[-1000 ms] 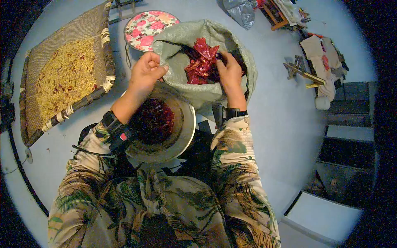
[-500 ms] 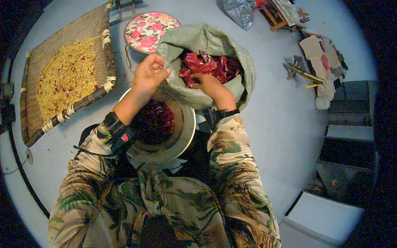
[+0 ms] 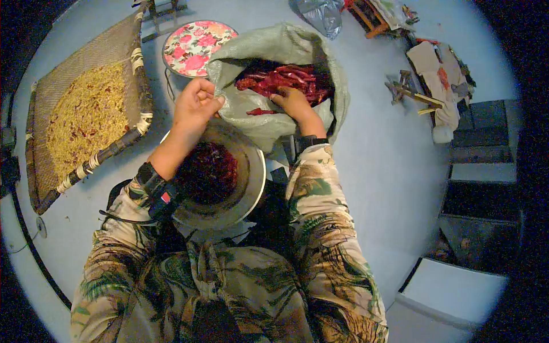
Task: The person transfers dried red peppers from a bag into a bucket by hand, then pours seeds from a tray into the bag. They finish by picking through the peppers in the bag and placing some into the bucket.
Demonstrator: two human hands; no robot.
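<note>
A green woven sack (image 3: pixel 269 46) stands open in front of me with its rim folded back. Inside it lie dried red chilies (image 3: pixel 309 77), and one loose chili (image 3: pixel 261 112) rests on the near inner side. My left hand (image 3: pixel 197 106) pinches the sack's left rim between thumb and fingers. Reaching into the mouth, my right hand (image 3: pixel 295 107) has its fingers closed among the chilies; its fingertips are partly hidden. Below the sack, between my forearms, sits a wide metal pot (image 3: pixel 251 188) with dark red pieces (image 3: pixel 209 171) in it.
At the left is a woven tray (image 3: pixel 43 108) with a dark frame, spread with yellow grains (image 3: pixel 91 111) and red bits. A round flower-patterned stool (image 3: pixel 197 48) stands behind the sack. A plastic bag (image 3: pixel 323 14) lies at the back, and a small wooden stool (image 3: pixel 409 88) stands at the right.
The chilies in the sack now lie lower and more spread, with one loose on the near side. My right hand has shifted slightly; my left hand keeps hold of the rim. The view has tilted a little.
</note>
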